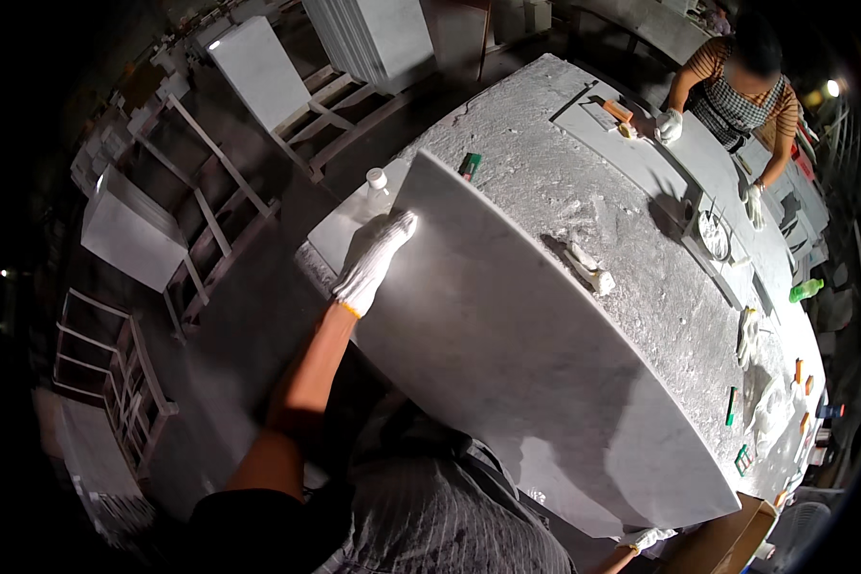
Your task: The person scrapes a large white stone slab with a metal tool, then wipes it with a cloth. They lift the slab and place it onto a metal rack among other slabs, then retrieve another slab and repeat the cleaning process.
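Counter (536,143), rough and dusty, is the largest thing before us, running from about 10 round to 4 o'clock of the slab (507,325). That pale grey slab lies slantwise over the counter's near side, its long far edge facing 1 o'clock; we cannot tell how much of its weight the counter bears. Off at 10 o'clock stand wooden racks (218,156), and at 1 o'clock a co-worker (737,96) works across the counter.

Our left hand (378,258), gloved in white, lies against the slab near its 10 o'clock corner, fingers together; whether it grips or only steadies, we cannot tell. Our right hand (652,539) shows only in part by the 5 o'clock end, its hold hidden.

With the slab over the counter and a hand near each end, we judge the handling well under way; letting go is left, and perhaps settling it.

Smaller things lie around: a crumpled white cloth (588,270) at 1 o'clock, a green bottle (806,290) towards 2 and a white-capped bottle (377,179) towards 10.
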### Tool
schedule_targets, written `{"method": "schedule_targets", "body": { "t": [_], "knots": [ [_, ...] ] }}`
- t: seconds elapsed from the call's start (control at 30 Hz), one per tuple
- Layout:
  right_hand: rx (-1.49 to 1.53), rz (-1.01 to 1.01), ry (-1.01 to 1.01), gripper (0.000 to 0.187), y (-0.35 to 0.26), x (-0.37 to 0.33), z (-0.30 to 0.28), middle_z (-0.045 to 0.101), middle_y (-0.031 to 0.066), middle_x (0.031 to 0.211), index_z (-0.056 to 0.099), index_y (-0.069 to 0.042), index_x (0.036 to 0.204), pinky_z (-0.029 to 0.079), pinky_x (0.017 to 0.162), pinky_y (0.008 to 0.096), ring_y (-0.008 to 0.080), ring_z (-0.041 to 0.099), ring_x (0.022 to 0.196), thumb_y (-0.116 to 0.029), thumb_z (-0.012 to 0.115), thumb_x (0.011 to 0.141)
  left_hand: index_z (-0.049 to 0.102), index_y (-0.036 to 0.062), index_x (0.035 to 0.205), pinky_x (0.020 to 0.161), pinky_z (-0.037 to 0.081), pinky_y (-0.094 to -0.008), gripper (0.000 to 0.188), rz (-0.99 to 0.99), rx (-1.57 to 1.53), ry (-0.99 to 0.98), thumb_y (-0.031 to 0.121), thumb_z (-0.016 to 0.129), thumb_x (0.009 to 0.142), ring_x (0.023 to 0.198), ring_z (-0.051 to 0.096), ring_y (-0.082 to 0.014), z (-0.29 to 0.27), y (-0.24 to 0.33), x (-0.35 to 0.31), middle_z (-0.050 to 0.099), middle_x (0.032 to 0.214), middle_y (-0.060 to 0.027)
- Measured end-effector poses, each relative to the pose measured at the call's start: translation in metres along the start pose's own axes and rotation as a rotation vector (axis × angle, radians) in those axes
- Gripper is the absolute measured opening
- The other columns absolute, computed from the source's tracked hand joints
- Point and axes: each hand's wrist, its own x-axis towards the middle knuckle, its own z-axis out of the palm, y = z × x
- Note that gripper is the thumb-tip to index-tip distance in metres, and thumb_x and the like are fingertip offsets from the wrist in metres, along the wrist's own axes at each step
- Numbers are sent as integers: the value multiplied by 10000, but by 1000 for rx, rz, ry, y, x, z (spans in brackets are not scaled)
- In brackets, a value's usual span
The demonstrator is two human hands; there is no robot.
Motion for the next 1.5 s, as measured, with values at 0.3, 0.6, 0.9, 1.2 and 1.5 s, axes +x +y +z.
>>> {"method": "schedule_targets", "body": {
  "t": [0.3,0.6,0.9,1.2,1.5],
  "knots": [
    [2,-19,-66,604,-11,-8,5,252,74,1576,161,-94,1545,237,1157,340,233,282,1416,-430,217,1046,660,50,973,729,453,-289,368,88,240,-106,409,672,896,779,564,-97,5,-23,26,619,818,-3],
    [22,-12,-76,606,-3,0,-13,256,79,1573,166,-89,1543,245,1153,339,234,288,1412,-433,220,1046,619,70,846,704,457,-288,392,22,195,-126,450,713,855,745,549,-79,44,-45,39,611,770,18],
    [20,27,-45,608,14,4,-36,260,85,1570,172,-85,1540,253,1149,339,236,293,1408,-437,223,1047,630,-3,997,794,491,-282,515,73,89,-331,445,779,792,853,615,-126,70,-41,33,680,905,-53],
    [12,20,-58,611,11,6,-22,265,91,1566,177,-80,1538,262,1145,339,238,299,1404,-441,225,1047,373,-137,1307,955,464,-361,1047,111,451,-410,485,878,634,1108,594,-265,65,-34,27,617,1160,-222],
    [33,-7,-73,613,5,7,-12,269,96,1563,183,-76,1535,270,1141,338,239,305,1401,-444,228,1047,282,-121,1390,1039,409,-393,1110,146,503,-471,443,879,643,1274,475,-325,80,-33,27,463,1368,-277]
  ]
}}
